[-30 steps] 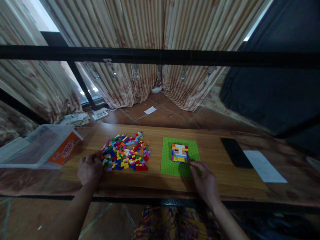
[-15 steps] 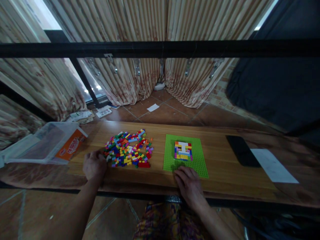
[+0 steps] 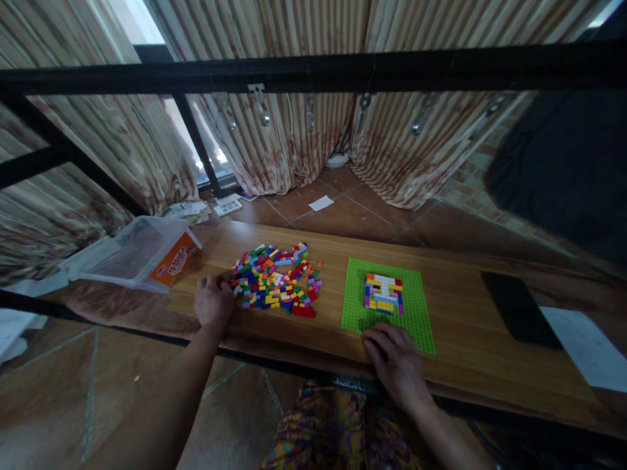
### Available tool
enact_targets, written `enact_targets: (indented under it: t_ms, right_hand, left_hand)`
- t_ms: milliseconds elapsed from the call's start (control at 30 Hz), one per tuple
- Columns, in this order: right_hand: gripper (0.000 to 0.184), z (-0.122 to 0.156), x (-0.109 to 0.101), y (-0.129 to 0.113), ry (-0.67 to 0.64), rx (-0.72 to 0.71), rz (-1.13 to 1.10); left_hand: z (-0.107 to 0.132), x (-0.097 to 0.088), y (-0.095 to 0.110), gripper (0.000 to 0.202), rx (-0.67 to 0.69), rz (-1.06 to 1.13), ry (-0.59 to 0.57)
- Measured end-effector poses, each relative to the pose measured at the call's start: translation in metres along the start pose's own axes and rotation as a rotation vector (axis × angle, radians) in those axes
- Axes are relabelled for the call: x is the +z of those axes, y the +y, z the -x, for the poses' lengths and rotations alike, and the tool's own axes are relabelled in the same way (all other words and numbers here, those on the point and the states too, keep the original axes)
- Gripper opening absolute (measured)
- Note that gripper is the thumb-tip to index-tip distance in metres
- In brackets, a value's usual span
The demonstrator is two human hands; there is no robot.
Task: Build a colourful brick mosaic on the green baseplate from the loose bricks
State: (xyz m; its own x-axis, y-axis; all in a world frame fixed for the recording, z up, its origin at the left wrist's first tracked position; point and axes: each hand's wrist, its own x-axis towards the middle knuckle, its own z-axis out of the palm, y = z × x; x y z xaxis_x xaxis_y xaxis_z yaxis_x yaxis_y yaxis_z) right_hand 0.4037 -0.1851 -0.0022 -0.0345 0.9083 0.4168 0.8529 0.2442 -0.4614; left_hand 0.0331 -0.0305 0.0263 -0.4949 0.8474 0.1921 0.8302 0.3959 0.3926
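My left hand rests on the table at the left edge of a loose pile of coloured toy bricks. Its fingers bend down, mostly out of sight behind the back of the hand. On the front edge of a green baseplate lies my right hand, its fingers loosely bent and thumb apart, holding nothing that I can see. Just beyond those fingers, a flat block of joined bricks in white, yellow, red, blue and purple sits on the baseplate. A red brick is at the pile's near edge.
A clear plastic box with an orange label stands at the table's left. Towards the right lie a black flat object and a white sheet. A black metal bar crosses beyond the wooden table, before striped curtains.
The view has turned, so the table and everything on it appear shifted right and tilted. Both hands keep their places beside the bricks and on the baseplate.
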Motion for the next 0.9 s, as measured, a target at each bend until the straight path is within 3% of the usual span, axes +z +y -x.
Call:
enact_targets:
  t_ms: [233, 467, 567, 733, 900]
  right_hand:
    - [0.023, -0.003, 0.001, -0.009, 0.041, 0.053, 0.017]
    - [0.020, -0.030, 0.034, -0.068, 0.026, 0.014, -0.089]
    - [0.018, -0.046, 0.052, -0.084, 0.023, 0.002, -0.109]
    - [0.012, -0.059, 0.069, -0.089, -0.060, 0.024, -0.085]
    - [0.012, -0.060, 0.070, -0.087, -0.048, 0.026, -0.129]
  left_hand:
    - [0.000, 0.001, 0.001, 0.030, -0.009, 0.009, 0.004]
    - [-0.002, 0.005, -0.003, 0.031, -0.012, 0.012, 0.012]
    - [-0.002, 0.005, -0.003, 0.032, -0.012, 0.012, 0.015]
    - [-0.001, 0.003, -0.001, 0.030, -0.012, 0.024, 0.012]
    - [0.000, 0.002, -0.001, 0.029, -0.011, 0.025, 0.016]
